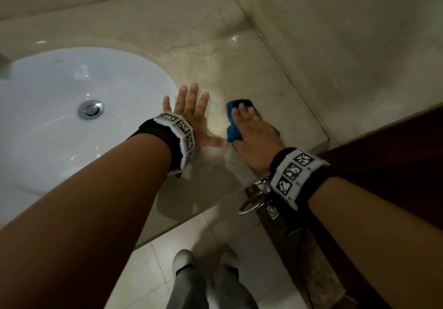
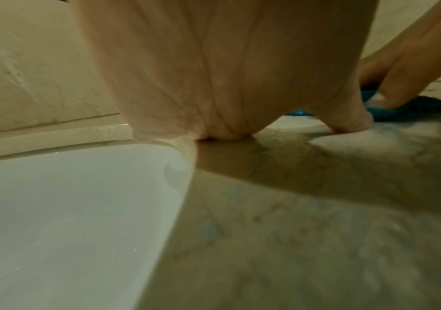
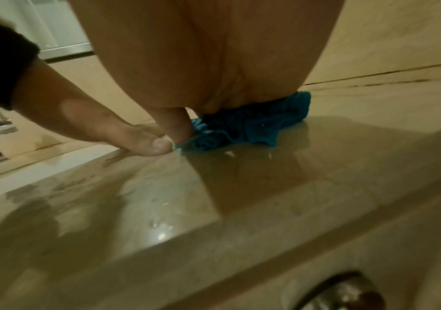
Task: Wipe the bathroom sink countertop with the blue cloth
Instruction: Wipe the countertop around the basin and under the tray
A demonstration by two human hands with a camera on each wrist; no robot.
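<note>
Right hand (image 1: 251,129) atop blue cloth (image 1: 233,132)

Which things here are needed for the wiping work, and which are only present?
For the job:
crumpled blue cloth
beige marble countertop
right hand, pressing the cloth
left hand, flat on the countertop

Only present:
white oval sink basin
round chrome drain plug
chrome towel ring

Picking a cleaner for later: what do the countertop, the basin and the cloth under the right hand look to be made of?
Beige veined countertop: probably polished marble or similar stone, with glossy reflections, fine cracks and wet patches.
White oval sink basin: looks like glazed ceramic, smooth with sharp highlights.
Crumpled blue cloth: soft looped fabric, likely microfibre or terry, pressed flat by the right hand.
</note>
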